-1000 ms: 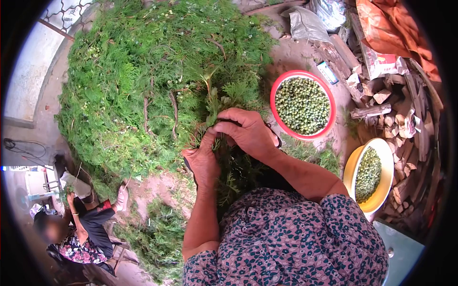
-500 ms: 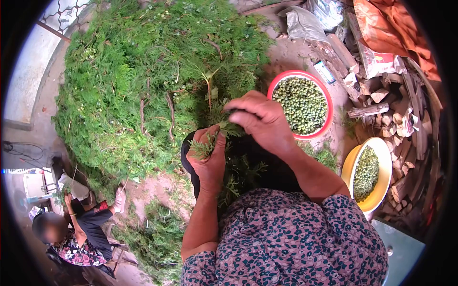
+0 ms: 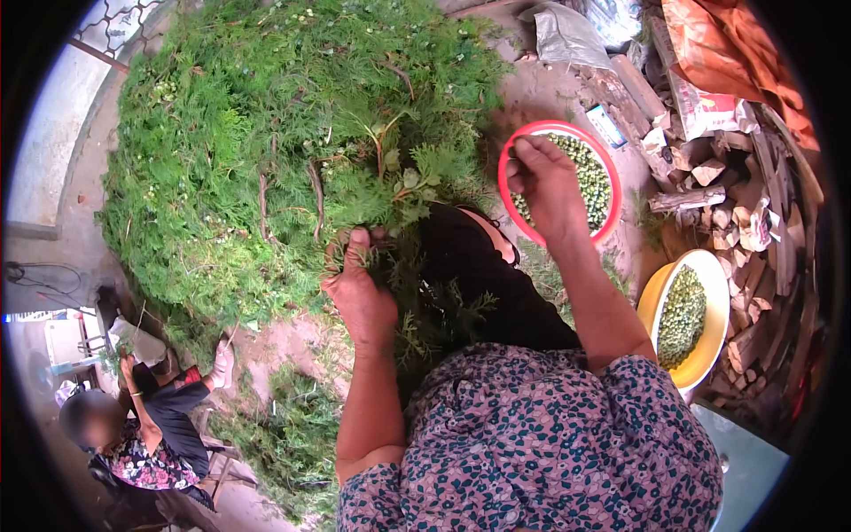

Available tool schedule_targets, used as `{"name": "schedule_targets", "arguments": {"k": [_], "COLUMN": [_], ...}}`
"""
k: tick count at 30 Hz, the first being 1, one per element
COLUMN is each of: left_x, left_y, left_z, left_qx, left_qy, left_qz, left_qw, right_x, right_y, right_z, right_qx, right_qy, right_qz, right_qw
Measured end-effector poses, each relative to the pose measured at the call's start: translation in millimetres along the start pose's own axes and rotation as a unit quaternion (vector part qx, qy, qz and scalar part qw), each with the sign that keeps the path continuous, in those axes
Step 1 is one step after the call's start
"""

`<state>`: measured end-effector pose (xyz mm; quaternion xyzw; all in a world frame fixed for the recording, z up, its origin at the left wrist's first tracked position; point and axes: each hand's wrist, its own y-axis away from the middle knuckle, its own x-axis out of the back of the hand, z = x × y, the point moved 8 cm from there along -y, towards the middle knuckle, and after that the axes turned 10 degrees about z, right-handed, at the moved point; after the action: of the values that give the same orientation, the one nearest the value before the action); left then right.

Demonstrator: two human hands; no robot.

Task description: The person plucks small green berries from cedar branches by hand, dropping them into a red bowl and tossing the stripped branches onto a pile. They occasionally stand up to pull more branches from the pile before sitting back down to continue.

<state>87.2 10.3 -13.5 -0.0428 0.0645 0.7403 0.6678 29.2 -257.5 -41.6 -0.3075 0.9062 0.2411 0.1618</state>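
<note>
A large heap of green branches (image 3: 222,151) lies in front of me. My left hand (image 3: 362,288) is closed on a leafy sprig at the heap's near edge, its thumb pointing up. My right hand (image 3: 551,182) is over the left part of a red-rimmed basin (image 3: 618,191), which holds many small green berries (image 3: 589,177). The fingers of my right hand are bent together, and what they hold, if anything, is too small to make out. A leafy sprig with pale round leaves (image 3: 412,186) lies just beyond my left hand.
A yellow basin (image 3: 714,310) with green berries stands at the right, beside stacked firewood (image 3: 709,173). An orange cloth (image 3: 727,44) hangs at the upper right. Another person (image 3: 146,443) sits at the lower left near a smaller pile of greenery (image 3: 288,443).
My right hand has moved away from my left hand, up and right to over the red-rimmed basin. My left hand has shifted slightly left with its sprig.
</note>
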Motion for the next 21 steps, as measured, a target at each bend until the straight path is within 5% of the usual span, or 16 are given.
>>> {"name": "schedule_targets", "arguments": {"k": [2,4,6,7,12,14,15,16,17,18,19,20,21], "left_x": [7,20,19,19,4,2,0,-1,4,16,13,14,8], "left_y": [-4,-5,-6,-5,-2,-2,-2,-3,-3,-11,-10,-8,-5], "left_z": [-11,-43,-43,-43,-38,-44,-46,-47,-57,-47,-31,-26,-12], "left_qx": [0.029,0.210,0.216,0.222,0.261,0.274,0.273,0.271,0.272,0.085,-0.112,-0.112,-0.159], "left_qy": [-0.013,0.129,0.157,0.185,0.221,0.230,0.245,0.261,0.259,0.015,-0.231,-0.233,-0.297], "left_qz": [0.002,0.120,0.127,0.133,0.057,0.052,0.062,0.072,0.072,0.030,-0.014,-0.015,-0.032], "left_qw": [0.999,0.962,0.955,0.948,0.938,0.932,0.928,0.924,0.924,0.996,0.966,0.966,0.941], "right_x": [40,88,135,142,205,204,179,153,114,80,39,15,-22], "right_y": [-29,-57,-78,-76,-100,-96,-85,-79,-57,-40,-12,7,42], "right_z": [8,18,24,7,-6,-23,-23,-12,-7,3,9,28,24], "right_qx": [0.019,0.033,0.035,0.139,0.196,0.347,0.365,0.236,0.218,0.194,0.208,0.159,0.239], "right_qy": [-0.019,0.022,0.057,0.249,0.375,0.411,0.361,0.284,0.267,0.270,0.240,0.290,0.319], "right_qz": [0.054,0.114,0.190,0.206,0.313,0.318,0.276,0.209,0.146,0.056,-0.042,-0.109,-0.189], "right_qw": [0.998,0.993,0.980,0.936,0.850,0.781,0.813,0.906,0.927,0.942,0.947,0.937,0.897]}}
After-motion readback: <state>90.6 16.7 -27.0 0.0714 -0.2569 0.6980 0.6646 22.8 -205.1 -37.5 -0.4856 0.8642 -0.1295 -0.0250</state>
